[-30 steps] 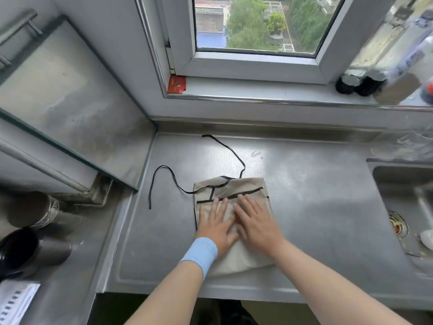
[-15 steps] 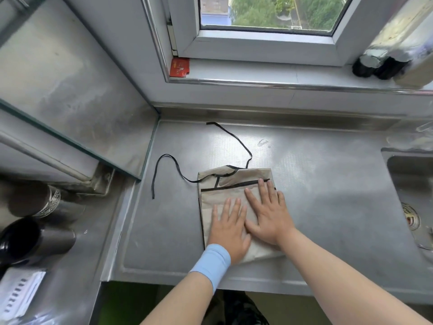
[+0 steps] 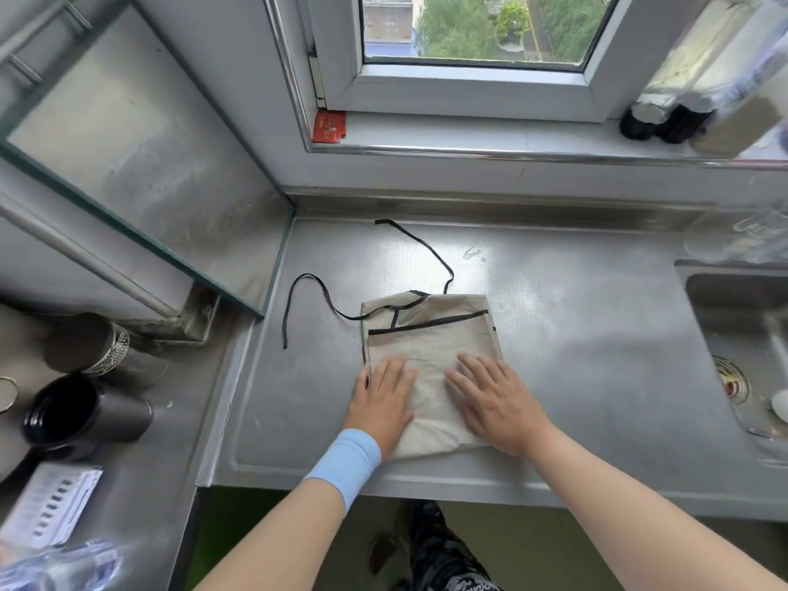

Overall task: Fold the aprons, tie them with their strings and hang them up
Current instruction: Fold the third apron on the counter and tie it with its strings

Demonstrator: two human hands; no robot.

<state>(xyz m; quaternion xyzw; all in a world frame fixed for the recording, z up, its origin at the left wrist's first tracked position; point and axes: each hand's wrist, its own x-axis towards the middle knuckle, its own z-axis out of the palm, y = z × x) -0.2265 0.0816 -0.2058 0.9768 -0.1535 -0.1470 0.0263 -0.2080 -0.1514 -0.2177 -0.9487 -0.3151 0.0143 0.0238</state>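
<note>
- String (image 3: 289, 311): thin black tape lying loose on the counter (image 3: 597, 356), well left of the left hand. A second one loops off beyond the apron's far edge. Both look limp and light and will likely trail or snag. Best pinched close to where they join the cloth.
- Left hand (image 3: 381, 403): flat, fingers spread, palm pressing the apron's near-left part. Gripping nothing. Blue wristband (image 3: 345, 458) behind it.
- Apron (image 3: 430, 347): beige cloth with black trim, folded to a small rectangle. It lies flat on the counter under and between both palms, its far half reaching past the fingertips. Looks soft, thin and light, with no stiffness. The fold probably springs open if released, and the steel underneath is smooth, so it may slide. Take it at the side edges just outside each palm, pinching all layers together.
- Right hand (image 3: 496, 403): flat, fingers straight and slightly apart, pressing the near-right part. Pinching nothing.
- Sink (image 3: 742, 317): well right of that hand.
</note>
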